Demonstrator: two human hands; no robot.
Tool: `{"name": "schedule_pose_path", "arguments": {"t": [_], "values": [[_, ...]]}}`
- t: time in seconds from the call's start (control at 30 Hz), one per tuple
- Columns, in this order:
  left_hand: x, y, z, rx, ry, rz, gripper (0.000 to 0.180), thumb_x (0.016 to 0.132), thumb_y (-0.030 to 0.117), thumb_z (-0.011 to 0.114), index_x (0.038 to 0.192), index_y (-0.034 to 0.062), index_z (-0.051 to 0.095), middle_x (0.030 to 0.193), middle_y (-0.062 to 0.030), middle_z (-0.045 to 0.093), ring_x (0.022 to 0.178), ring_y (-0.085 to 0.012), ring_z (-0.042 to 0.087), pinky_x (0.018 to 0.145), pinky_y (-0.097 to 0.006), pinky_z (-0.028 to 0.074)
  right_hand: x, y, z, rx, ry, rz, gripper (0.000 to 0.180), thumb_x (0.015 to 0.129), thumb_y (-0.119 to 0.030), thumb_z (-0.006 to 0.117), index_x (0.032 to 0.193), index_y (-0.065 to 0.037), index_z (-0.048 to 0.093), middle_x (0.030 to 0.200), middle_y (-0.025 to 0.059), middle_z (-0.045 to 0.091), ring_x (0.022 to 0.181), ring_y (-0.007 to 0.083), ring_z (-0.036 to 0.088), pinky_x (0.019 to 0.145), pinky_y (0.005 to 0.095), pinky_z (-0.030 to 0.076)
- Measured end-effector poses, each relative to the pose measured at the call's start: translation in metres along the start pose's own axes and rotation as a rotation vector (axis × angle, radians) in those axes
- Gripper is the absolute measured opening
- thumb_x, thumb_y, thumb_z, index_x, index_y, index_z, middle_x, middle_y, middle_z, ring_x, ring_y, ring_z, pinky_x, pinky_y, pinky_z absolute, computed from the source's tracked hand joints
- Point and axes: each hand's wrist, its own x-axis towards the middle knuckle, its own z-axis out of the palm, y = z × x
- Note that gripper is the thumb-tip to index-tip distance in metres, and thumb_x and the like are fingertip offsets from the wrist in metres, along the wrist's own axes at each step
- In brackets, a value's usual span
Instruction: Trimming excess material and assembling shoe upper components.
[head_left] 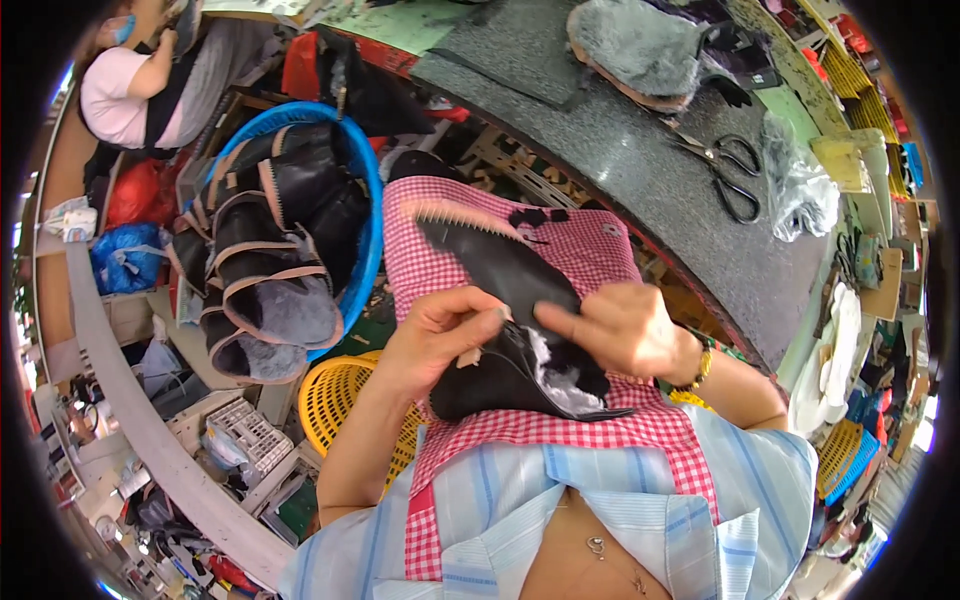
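Note:
A black leather boot upper point(500, 265) with pale fleece lining lies across my lap. Its far end has a tan, toothed edge strip. My left hand point(450, 330) pinches the leather edge near the middle, thumb against fingers. A small tan scrap point(468, 357) shows just below that hand. On the other side, my right hand point(622, 330) has its fingers curled, with the index finger reaching onto the leather beside the fleece opening. Whatever those curled fingers may hold is hidden. Below the hands, the fleece point(560, 375) shows in the open fold.
Scissors point(722, 165), a clear plastic bag point(800, 180) and a grey fleece-lined piece point(640, 50) lie on the dark worktable point(620, 150). At left, a blue basket point(372, 210) holds several black boot uppers; a yellow basket point(325, 395) stands nearer. Another person point(130, 90) sits far left.

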Motion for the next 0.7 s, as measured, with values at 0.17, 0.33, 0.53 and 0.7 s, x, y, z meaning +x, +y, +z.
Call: {"name": "schedule_pose_path", "arguments": {"t": [0.17, 0.33, 0.53, 0.7], "values": [[-0.002, 0.000, 0.011, 0.220, 0.103, 0.020, 0.013, 0.090, 0.014, 0.063, 0.093, 0.0026, 0.066, 0.073, 0.0043, 0.059, 0.061, -0.0019, 0.051, 0.054, -0.017, 0.040, 0.036, 0.018, -0.038, 0.467, -0.269, 0.008, 0.045, 0.078, -0.024, 0.067, 0.116, -0.001, 0.060, 0.071, 0.0045, 0.053, 0.061, 0.0203, 0.055, 0.054, 0.0336, 0.046], [0.001, -0.002, 0.032, 0.305, 0.005, 0.047, 0.014, 0.090, 0.015, 0.062, 0.093, 0.0012, 0.065, 0.073, 0.0032, 0.059, 0.059, -0.0027, 0.050, 0.053, -0.018, 0.041, 0.093, 0.049, 0.011, 0.914, 0.034, 0.289, 0.036, 0.093, -0.018, 0.057, 0.123, 0.001, 0.053, 0.104, 0.0073, 0.058, 0.093, 0.0130, 0.054, 0.082, 0.0295, 0.044], [-0.004, -0.003, 0.031, 0.358, 0.009, 0.084, 0.015, 0.089, 0.014, 0.064, 0.091, -0.0007, 0.066, 0.073, 0.0019, 0.061, 0.058, -0.0035, 0.054, 0.052, -0.018, 0.041, 0.095, 0.054, 0.017, 1.305, 0.023, 0.261, 0.019, 0.090, -0.013, 0.061, 0.105, -0.001, 0.063, 0.087, 0.0041, 0.057, 0.082, 0.0092, 0.051, 0.075, 0.0234, 0.042], [-0.001, -0.007, 0.032, 0.471, 0.001, 0.122, 0.017, 0.087, 0.017, 0.067, 0.090, 0.0002, 0.067, 0.073, 0.0010, 0.062, 0.062, -0.0040, 0.054, 0.055, -0.020, 0.042, 0.112, 0.053, -0.010, 0.832, -0.399, 0.400, 0.033, 0.079, -0.030, 0.074, 0.092, -0.001, 0.065, 0.078, 0.0017, 0.059, 0.078, 0.0102, 0.053, 0.072, 0.0256, 0.045]]}}
